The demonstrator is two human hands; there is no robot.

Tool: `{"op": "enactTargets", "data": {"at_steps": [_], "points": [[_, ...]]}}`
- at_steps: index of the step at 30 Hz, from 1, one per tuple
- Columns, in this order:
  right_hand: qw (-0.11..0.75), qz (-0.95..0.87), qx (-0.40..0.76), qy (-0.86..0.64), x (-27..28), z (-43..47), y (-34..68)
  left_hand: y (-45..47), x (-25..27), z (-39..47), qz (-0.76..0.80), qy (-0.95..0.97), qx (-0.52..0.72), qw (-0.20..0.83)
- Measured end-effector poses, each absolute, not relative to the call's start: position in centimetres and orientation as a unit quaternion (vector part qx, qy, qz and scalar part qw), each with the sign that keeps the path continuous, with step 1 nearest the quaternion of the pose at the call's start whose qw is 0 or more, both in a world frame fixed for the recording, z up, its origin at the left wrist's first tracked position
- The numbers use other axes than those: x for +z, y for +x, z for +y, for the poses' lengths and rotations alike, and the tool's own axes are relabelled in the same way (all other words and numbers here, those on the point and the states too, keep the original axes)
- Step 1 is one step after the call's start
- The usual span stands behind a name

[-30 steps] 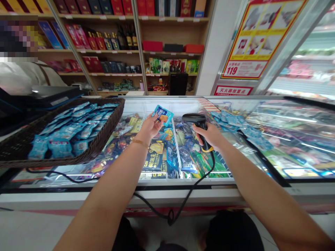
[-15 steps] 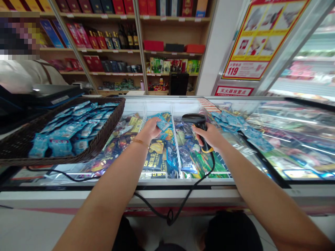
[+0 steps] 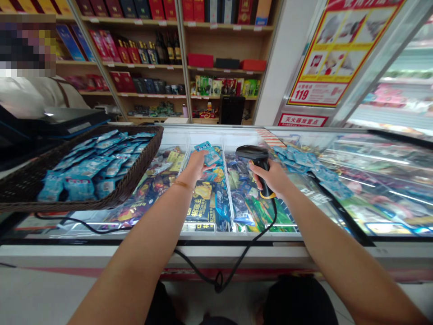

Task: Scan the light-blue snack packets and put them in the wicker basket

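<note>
My left hand pinches a small blue packet above the open part of a chest freezer. My right hand is wrapped round the handle of a black barcode scanner, its head pointing left toward the packet. The scanner's black cable loops down over the freezer's front edge. On the left, a dark brown wicker basket holds many similar blue packets. More blue packets lie in a pile on the glass lid to the right of the scanner.
Under my hands, bagged frozen goods lie between white wire dividers. A person in a light top stands behind the counter at left. Shelves of boxes and bottles line the back, with a red and yellow poster at right.
The blue packet in my left hand has turned and tilted, showing more of its face above the fingers. My right hand holds the scanner in almost the same place.
</note>
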State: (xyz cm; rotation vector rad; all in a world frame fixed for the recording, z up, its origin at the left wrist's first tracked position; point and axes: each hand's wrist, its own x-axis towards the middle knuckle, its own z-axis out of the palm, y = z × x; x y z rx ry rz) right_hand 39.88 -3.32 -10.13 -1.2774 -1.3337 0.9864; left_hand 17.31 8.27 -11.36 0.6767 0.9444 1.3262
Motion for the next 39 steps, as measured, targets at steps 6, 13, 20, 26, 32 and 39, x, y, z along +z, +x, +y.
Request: {"op": "enactTargets", "data": {"at_steps": [6, 13, 20, 26, 32, 39], "points": [[0.492, -0.563, 0.4, -0.529, -10.3, -3.3, 39.9, 17.3, -12.1, 8.6, 0.429, 0.415, 0.597, 0.535], [0.472, -0.594, 0.377, -0.531, -9.5, -4.3, 39.1, 17.3, -12.7, 9.1, 0.383, 0.405, 0.653, 0.513], [0.459, -0.621, 0.359, -0.524, -9.0, -5.1, 38.3, 17.2, -12.8, 9.6, 0.381, 0.381, 0.668, 0.513], [0.449, -0.632, 0.35, -0.526, -8.7, -5.5, 38.1, 17.1, -13.1, 9.7, 0.388, 0.382, 0.667, 0.509], [0.445, -0.634, 0.348, -0.529, -8.7, -5.5, 38.1, 17.2, -13.0, 9.6, 0.388, 0.383, 0.67, 0.503], [0.443, -0.637, 0.342, -0.53, -9.0, -5.3, 38.3, 17.2, -12.9, 9.7, 0.391, 0.378, 0.675, 0.499]]}}
